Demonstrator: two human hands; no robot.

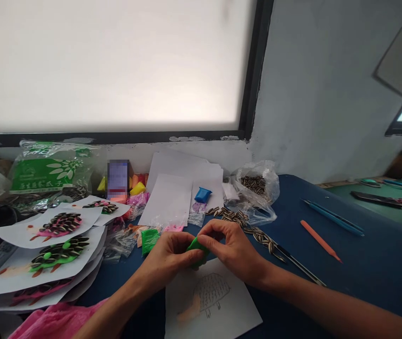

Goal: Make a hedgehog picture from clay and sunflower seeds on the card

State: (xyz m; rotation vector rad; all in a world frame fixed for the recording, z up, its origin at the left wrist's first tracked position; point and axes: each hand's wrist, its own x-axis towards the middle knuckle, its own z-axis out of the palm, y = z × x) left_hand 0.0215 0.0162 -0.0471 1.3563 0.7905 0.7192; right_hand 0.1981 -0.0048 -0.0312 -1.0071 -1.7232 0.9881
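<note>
Both hands meet over a white sheet of paper point(238, 306) that carries a pencil drawing of a hedgehog-like animal, with peach colour on its head end. Between the fingers is a piece of green modelling clay point(196, 245). My left hand point(172, 252) pinches it from the left, and my right hand point(227, 245) grips its upper right edge. Fingers cover part of the clay. Just left of my left hand lies a green clay packet point(149, 241). Sunflower seeds point(231, 215) are scattered beyond my right hand.
Finished seed pictures point(60, 254) are stacked at left, near a pink cloth point(58, 320). Behind stand a green seed bag point(45, 172), blank paper point(167, 200), a blue packet point(203, 194) and a plastic bag of seeds point(253, 186). Pens point(333, 216) and an orange marker point(321, 241) lie right.
</note>
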